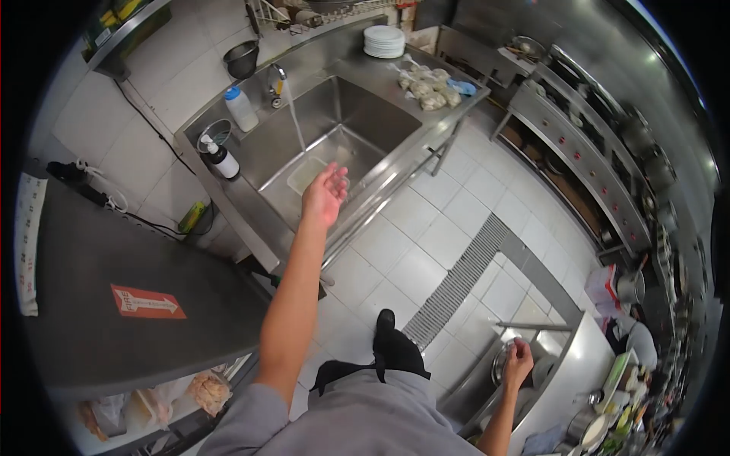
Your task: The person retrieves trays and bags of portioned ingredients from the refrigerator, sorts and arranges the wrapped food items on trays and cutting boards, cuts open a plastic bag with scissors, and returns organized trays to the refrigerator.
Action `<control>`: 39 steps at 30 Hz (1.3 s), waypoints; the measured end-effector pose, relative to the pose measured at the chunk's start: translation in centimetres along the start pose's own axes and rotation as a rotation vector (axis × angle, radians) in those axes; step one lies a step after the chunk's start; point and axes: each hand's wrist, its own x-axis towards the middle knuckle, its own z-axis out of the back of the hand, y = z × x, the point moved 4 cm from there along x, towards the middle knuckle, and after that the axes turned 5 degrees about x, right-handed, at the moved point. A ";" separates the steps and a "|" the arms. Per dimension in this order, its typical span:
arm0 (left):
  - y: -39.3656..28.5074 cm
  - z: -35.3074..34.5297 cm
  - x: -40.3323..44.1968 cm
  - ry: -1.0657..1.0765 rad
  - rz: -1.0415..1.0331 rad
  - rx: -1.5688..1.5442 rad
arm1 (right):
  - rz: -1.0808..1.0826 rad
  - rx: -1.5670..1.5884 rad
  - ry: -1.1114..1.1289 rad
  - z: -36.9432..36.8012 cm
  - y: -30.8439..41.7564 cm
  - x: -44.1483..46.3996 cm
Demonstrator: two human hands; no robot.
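My left hand [327, 194] is stretched out over the front of the steel sink [372, 114], palm partly up, fingers loosely extended with nothing in them. Water runs from the tap [280, 76] into the basin. Beneath the stream, partly hidden by my left hand, lies a clear plastic container [303, 173]. Low on my right, my right hand [519, 365] hangs with loosely bent fingers and nothing visible in it. It is nearest to a steel counter [582, 342] and a round metal vessel [499, 363] seen below the hand.
A blue-capped bottle [242, 110] and a dark pump bottle [220, 158] stand on the sink's left ledge. Stacked white plates [384, 42] and filled plastic bags [430, 83] sit at its far end. A floor drain grate [456, 285] crosses the tiles. Stoves [570, 144] line the right.
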 end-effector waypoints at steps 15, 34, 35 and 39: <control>-10.7 13.0 34.3 -0.359 -0.148 -0.094 | 0.400 0.295 0.694 -36.8 33.1 16.3; 6.3 32.1 42.0 -0.674 0.173 2.003 | 0.198 0.481 1.431 -80.3 41.9 21.6; 6.8 31.9 41.3 -0.639 0.211 2.042 | 0.203 0.524 1.497 -83.2 43.3 20.8; 6.0 30.7 37.8 -0.453 0.576 1.789 | -0.563 0.843 1.693 -90.2 45.4 14.3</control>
